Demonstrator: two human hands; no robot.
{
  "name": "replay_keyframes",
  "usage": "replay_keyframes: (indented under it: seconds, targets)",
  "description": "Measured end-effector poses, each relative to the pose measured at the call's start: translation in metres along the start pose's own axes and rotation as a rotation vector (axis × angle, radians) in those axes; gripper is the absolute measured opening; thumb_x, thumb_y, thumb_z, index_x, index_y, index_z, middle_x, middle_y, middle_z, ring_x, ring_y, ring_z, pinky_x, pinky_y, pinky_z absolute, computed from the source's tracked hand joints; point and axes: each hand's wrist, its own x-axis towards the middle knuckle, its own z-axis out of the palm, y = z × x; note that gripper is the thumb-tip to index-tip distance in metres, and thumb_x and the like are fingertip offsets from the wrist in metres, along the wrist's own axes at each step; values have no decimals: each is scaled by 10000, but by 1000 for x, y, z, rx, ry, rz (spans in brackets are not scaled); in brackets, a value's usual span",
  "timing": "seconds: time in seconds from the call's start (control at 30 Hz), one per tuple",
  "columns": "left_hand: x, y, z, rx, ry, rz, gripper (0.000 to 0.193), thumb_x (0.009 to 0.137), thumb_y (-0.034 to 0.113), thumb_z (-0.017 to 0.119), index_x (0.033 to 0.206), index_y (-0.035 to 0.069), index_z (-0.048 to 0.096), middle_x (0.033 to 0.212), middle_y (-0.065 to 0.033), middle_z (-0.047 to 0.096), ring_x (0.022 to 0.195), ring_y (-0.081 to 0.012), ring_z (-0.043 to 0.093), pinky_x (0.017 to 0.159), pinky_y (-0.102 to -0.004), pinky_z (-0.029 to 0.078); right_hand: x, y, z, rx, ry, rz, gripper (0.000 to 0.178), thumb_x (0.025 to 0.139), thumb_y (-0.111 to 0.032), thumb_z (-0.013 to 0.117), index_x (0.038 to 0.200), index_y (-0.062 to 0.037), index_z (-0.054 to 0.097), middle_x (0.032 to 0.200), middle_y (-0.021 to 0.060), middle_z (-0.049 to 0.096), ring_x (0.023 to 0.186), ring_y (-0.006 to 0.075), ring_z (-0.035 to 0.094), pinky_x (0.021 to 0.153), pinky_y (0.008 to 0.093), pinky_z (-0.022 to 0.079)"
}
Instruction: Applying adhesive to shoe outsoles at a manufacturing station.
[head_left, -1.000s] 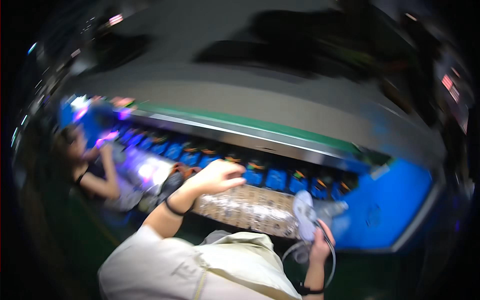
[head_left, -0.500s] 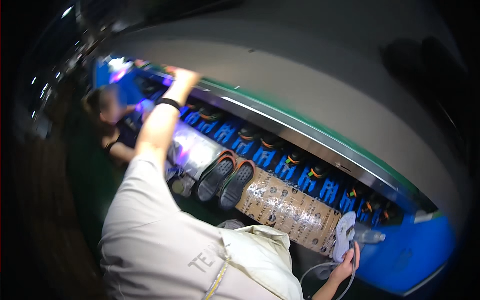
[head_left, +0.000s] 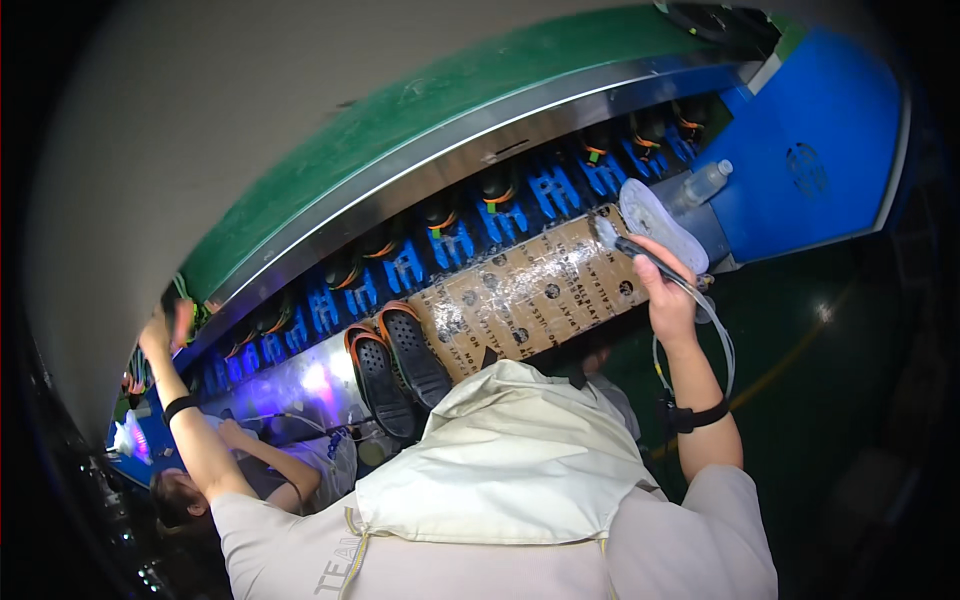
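My right hand (head_left: 668, 290) is closed around a black-handled brush (head_left: 634, 246), with thin tubes trailing from its rear end. Its pale tip is over the cardboard-covered ledge, beside a whitish oval dish (head_left: 662, 226). At the far left, my left hand (head_left: 156, 338) reaches to the end of the green shelf, next to black, green and orange straps (head_left: 192, 316). A reddish piece is by its fingers, which are too small and blurred to read. A pair of dark clogs with orange edging (head_left: 388, 368) rests on the ledge between my arms.
A clear plastic bottle (head_left: 706, 184) lies by the blue end panel (head_left: 820, 140). Blue holders (head_left: 452, 245) carrying dark footwear line up beneath the metal-edged green shelf (head_left: 400, 115). Another person (head_left: 290, 470) is at the lower left, near my left arm. Printed cardboard (head_left: 520, 300) covers part of the ledge.
My view has swung round toward the right end. My right hand and the brush now show fully over the ledge, and my left arm is stretched out to the far left.
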Motion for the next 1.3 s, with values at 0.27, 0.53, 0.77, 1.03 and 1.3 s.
replay_keyframes:
  seconds: [0.27,0.53,0.77,1.03,1.3]
  targets:
    - [-14,163,-134,-1362,182,-1088,755,920,205,782,1506,-120,433,1393,-256,624,1193,-329,676,1050,-391,517,-10,25,-30,137,19,99,208,950,-79,737,1131,24,742,1006,63,764,876,115,669,811,265,532]
    - [-63,345,-419,-2914,-86,-971,363,1013,217,545,1197,-74,660,1159,-184,722,1058,-310,721,993,-465,562,11,5,-65,486,-171,201,201,957,-53,710,1144,19,734,911,1,707,802,52,611,750,207,489]
    - [-57,479,-615,-3595,-397,-402,795,1006,572,529,1529,-18,432,1449,-307,560,1321,-502,569,1150,-582,447,27,-35,-62,459,-387,153,209,949,-73,723,1138,14,735,899,-3,700,792,40,607,743,205,493]
    - [-56,519,-664,-3602,-621,-428,886,1039,760,189,1548,84,451,1470,-134,591,1352,-298,570,1169,-465,444,41,-71,-5,418,-488,132,182,952,-71,709,1107,16,744,847,-9,692,768,50,614,738,211,496]
    - [-53,529,-678,-3422,-408,-407,737,1116,611,152,1542,87,447,1482,-104,572,1367,-238,548,1194,-418,416,35,-60,6,101,-497,-159,204,933,-67,735,1124,-2,761,925,34,735,804,84,637,724,246,512]
